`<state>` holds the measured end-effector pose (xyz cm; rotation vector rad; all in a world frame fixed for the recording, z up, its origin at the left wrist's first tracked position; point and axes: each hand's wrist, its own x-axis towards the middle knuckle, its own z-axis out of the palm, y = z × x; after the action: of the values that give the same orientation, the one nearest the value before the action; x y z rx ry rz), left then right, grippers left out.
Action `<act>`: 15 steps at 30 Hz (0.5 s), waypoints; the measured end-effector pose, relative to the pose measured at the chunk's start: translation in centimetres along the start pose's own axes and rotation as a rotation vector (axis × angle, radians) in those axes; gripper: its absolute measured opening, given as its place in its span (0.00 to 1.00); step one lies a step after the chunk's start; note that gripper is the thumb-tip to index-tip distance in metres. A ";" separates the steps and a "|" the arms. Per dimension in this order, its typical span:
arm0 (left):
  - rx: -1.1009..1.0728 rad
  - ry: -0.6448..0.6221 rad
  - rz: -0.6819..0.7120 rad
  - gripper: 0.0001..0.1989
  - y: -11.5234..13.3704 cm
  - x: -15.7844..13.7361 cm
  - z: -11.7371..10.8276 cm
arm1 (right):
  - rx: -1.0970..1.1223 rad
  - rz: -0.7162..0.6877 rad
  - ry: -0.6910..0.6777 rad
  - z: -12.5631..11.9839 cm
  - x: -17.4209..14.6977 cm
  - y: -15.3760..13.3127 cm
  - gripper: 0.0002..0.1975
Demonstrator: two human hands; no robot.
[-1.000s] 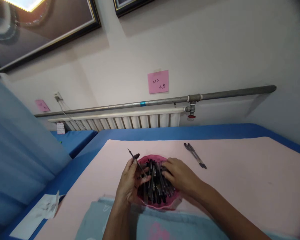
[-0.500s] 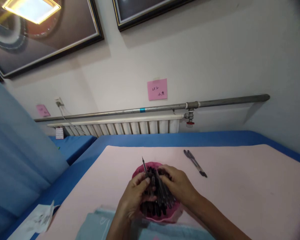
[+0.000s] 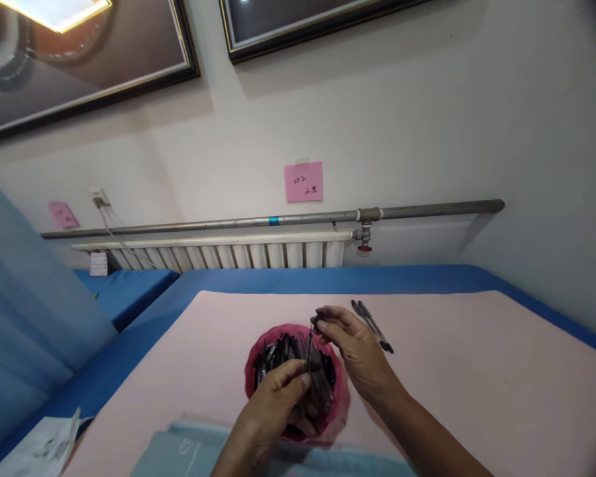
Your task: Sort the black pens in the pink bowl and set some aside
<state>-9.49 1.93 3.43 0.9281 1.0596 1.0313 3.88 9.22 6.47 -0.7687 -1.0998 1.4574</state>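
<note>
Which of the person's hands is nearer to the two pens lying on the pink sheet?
Right. The right hand is just left of the pens; the left hand is farther left and nearer the person, over the bowl.

Passable: pink mat (image 3: 457,391), left and right | Obstacles: basket (image 3: 251,361), middle; two pens (image 3: 376,328), far right; cloth (image 3: 171,450), near
</note>
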 end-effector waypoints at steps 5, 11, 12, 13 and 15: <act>0.022 0.021 -0.013 0.17 0.3 -0.2 0.2 | -0.002 -0.034 0.051 -0.3 0.4 0.1 0.13; 0.029 0.027 -0.016 0.15 1.0 -0.5 0.7 | -0.091 0.001 0.028 -0.1 0.2 0.3 0.15; 0.024 0.032 -0.019 0.15 1.1 -0.6 0.8 | -0.100 0.005 0.021 -0.1 0.1 0.3 0.15; 0.020 0.038 -0.018 0.15 1.1 -0.6 0.8 | -0.104 0.012 0.011 0.0 0.0 0.3 0.15; 0.021 0.048 -0.013 0.13 1.1 -0.5 0.8 | -0.102 0.032 -0.008 0.0 0.0 0.4 0.15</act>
<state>-9.00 1.61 4.80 0.9159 1.1171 1.0383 3.78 9.23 6.11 -0.8564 -1.1801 1.4410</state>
